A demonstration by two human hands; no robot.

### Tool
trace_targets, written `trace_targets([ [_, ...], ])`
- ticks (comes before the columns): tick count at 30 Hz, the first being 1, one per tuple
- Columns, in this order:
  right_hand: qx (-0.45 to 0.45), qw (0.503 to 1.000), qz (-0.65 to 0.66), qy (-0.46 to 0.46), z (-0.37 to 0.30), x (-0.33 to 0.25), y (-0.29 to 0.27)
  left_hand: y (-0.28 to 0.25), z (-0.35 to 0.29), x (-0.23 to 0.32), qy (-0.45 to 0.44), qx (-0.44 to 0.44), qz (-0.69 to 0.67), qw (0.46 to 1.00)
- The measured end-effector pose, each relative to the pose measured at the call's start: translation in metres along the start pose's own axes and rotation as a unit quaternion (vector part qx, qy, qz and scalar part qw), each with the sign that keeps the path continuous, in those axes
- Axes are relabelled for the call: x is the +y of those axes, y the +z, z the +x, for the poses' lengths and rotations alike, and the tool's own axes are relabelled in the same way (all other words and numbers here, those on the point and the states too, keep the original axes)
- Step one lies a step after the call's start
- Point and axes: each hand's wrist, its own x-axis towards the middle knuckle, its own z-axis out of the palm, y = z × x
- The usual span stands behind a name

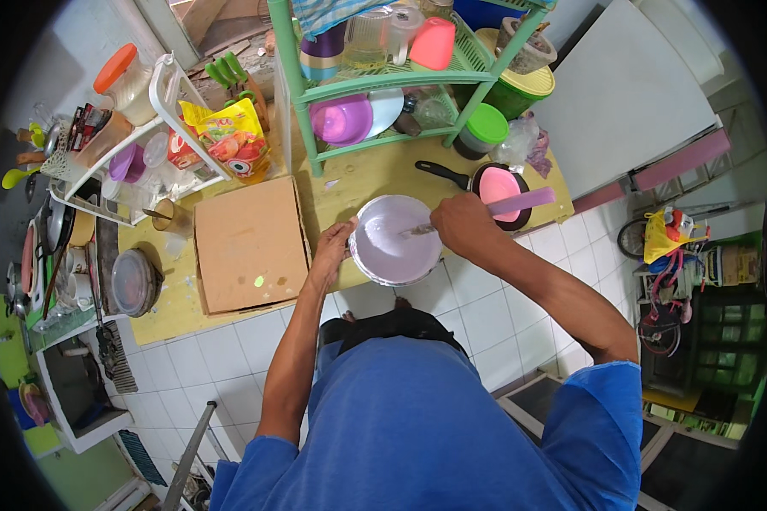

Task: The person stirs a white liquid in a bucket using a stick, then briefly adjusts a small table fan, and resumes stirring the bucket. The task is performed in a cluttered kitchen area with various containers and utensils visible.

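Note:
A round white tub (366, 260) with a smeared rim stands at the near edge of the yellow table; a pale lilac coating or liquid shows inside. My left hand (333, 248) grips its left rim, fingers closed on the side. Over the opposite rim, my right hand (463, 223) is closed around a long tool (522, 202) with a flat mauve handle. Its narrow, greyish lower end reaches into the tub, and its tip's exact shape is unclear. Just right of that hand, a pink oval thing (500, 185) lies in a black frying pan (441, 173).
Left of the tub lies a flat cardboard piece (251, 247) on the yellow table (166, 294). A white rack (164, 102) with jars and packets stands at the left. A green shelf (302, 111) with bowls and cups rises behind. White tiled floor (494, 328) lies below.

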Motion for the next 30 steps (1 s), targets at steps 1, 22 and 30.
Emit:
trace_targets([
  [1, -0.017, 1.000, 0.001, -0.005, -0.007, 0.002, 0.001, 0.001, 0.000, 0.000, 0.001, 0.000, 0.000, 1.000],
  [22, 0.011, 1.000, 0.018, -0.008, -0.003, -0.021, 0.008, 0.000, 0.001, -0.002, 0.007, -0.008, 0.011, 1.000],
  [30, 0.043, 0.999, -0.004, -0.014, -0.009, -0.007, 0.006, -0.010, 0.007, -0.006, -0.011, -0.023, 0.011, 1.000],
])
